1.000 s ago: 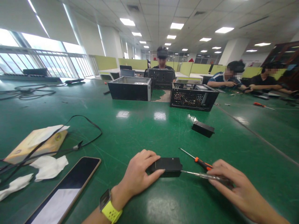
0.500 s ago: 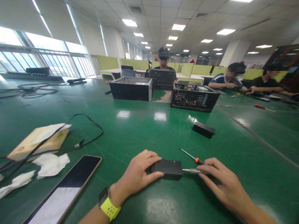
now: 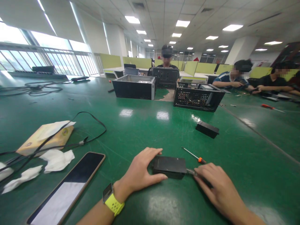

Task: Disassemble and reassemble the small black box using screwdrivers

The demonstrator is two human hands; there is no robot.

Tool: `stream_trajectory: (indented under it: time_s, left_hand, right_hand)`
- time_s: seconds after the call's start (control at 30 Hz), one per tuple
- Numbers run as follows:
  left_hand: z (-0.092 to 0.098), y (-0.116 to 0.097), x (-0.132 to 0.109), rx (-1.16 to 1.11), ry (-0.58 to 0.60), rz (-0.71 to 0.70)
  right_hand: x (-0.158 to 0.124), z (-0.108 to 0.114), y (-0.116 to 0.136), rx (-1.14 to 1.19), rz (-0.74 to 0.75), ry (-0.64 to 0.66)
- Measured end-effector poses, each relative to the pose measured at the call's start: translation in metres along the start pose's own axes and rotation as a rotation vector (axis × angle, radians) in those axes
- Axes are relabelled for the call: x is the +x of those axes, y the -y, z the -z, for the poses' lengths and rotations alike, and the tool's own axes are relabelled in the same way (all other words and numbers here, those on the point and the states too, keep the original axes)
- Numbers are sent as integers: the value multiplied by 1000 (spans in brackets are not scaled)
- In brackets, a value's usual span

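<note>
A small flat black box [image 3: 169, 165] lies on the green table near me. My left hand [image 3: 140, 171], with a yellow-strapped watch on the wrist, grips the box's left end between thumb and fingers. My right hand [image 3: 217, 187] is closed around a screwdriver whose metal shaft [image 3: 191, 172] meets the box's right side. A second, thin screwdriver with an orange grip [image 3: 195, 157] lies on the table just behind my right hand.
A tablet [image 3: 67, 187], crumpled tissues [image 3: 56, 159], a tan booklet [image 3: 44, 137] and a black cable [image 3: 93, 125] lie at left. Another black box [image 3: 207, 129] sits further out. Two open computer cases [image 3: 134, 87] [image 3: 198, 97] stand beyond. Several people sit at the far side.
My right hand has slid left along the screwdriver toward the box, so less of the shaft shows. The left hand has kept its hold on the box.
</note>
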State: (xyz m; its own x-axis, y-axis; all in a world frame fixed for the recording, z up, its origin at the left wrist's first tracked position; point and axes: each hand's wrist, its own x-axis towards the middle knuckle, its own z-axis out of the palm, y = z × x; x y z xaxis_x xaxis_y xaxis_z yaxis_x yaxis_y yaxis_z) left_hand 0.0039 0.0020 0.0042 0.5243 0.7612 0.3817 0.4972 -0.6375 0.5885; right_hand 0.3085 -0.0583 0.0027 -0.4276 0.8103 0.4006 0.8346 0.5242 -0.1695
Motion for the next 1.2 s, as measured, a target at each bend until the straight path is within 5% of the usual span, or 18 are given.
stream_trajectory:
  time_s: [0.37, 0.67, 0.8, 0.97, 1.2]
  left_hand:
    - [-5, 2, -2, -53, -3, -20]
    - [-2, -2, 0, -64, -41, -43]
    - [1, -4, 1, -50, -41, -35]
    - [4, -8, 1, -83, -8, 5]
    - [6, -9, -2, -121, 9, 44]
  right_hand:
    - [-5, -9, 6, 56, -80, 88]
    - [-17, 23, -10, 53, -385, 435]
    - [-18, 24, -9, 44, -356, 353]
    - [18, 24, 16, 95, -257, 171]
    - [78, 15, 44, 311, -167, 321]
